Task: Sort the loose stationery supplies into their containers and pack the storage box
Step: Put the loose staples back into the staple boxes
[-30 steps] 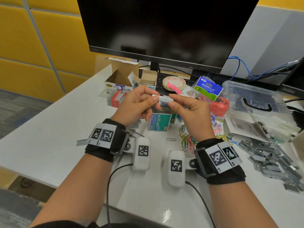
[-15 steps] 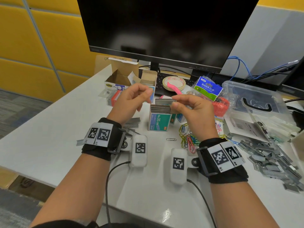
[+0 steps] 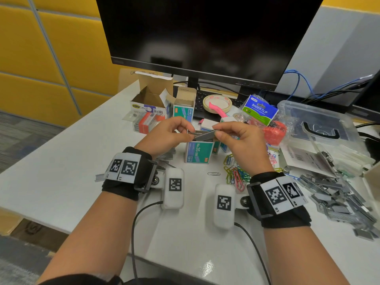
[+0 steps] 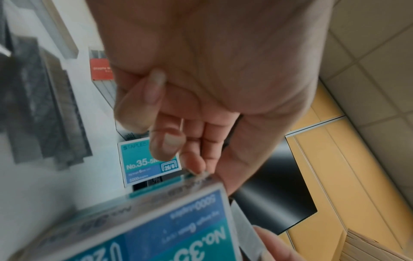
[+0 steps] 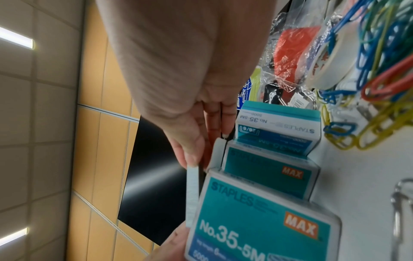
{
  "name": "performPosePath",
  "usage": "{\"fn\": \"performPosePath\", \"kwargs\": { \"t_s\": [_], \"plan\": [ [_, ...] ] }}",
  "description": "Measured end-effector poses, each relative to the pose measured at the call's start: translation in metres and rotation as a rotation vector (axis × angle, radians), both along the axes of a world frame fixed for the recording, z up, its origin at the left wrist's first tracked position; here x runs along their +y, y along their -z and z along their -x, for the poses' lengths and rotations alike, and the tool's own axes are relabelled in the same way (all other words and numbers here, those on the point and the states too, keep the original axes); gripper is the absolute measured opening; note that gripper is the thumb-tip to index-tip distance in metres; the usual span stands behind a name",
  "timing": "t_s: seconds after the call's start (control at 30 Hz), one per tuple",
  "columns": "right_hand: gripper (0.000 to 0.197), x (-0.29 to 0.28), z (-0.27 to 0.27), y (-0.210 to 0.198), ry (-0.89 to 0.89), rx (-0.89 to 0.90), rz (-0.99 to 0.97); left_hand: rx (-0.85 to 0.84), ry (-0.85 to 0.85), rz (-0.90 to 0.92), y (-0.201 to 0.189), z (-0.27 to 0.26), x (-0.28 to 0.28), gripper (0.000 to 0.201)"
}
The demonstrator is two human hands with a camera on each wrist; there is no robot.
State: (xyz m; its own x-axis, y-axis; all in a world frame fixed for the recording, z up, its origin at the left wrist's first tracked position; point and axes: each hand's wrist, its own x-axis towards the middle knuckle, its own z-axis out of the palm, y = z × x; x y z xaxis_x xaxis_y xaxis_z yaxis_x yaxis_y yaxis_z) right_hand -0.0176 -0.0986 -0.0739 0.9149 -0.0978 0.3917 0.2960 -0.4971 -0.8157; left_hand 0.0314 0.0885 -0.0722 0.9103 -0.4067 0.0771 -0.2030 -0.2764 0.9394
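Grey metal catches the eye first in the head view: a staple strip [image 3: 202,134] is held level between both hands, just above the open top of the teal staple box [image 3: 198,151] standing at the middle of the tabletop [image 3: 61,177]. The left hand [image 3: 167,135] pinches the strip's left end with thumb and fingertips; the right hand [image 3: 238,138] pinches the right end the same way. Holding both ends probably keeps the brittle strip straight and lined up with the narrow box mouth. At 3 o'clock from the box lie coloured paper clips [image 3: 236,173], further out a heap of loose staple strips [image 3: 337,194], and at 2 o'clock the clear storage box [image 3: 320,128], not yet packed.

From the left wrist, the left hand [image 4: 201,106] shows curled fingers, the thumb and forefinger closing on something thin at 6 o'clock, blurred, over a teal box.

From the right wrist, the right hand [image 5: 190,109] nips the pale strip [image 5: 192,194] by its upper end, the strip running alongside the box edge, seemingly ready to slide in.
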Motion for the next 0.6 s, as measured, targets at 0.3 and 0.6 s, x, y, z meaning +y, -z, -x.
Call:
{"fn": "performPosePath", "kwargs": {
  "t_s": [0.3,0.6],
  "plan": [
    [0.017,0.011,0.002,0.001,-0.002,-0.066,0.123,0.120,-0.009,0.089,-0.001,0.000,0.000,0.017],
    [0.013,0.008,0.001,0.000,-0.007,-0.011,0.148,0.050,-0.020,0.077,0.002,-0.002,0.002,0.009]
  ]
}}
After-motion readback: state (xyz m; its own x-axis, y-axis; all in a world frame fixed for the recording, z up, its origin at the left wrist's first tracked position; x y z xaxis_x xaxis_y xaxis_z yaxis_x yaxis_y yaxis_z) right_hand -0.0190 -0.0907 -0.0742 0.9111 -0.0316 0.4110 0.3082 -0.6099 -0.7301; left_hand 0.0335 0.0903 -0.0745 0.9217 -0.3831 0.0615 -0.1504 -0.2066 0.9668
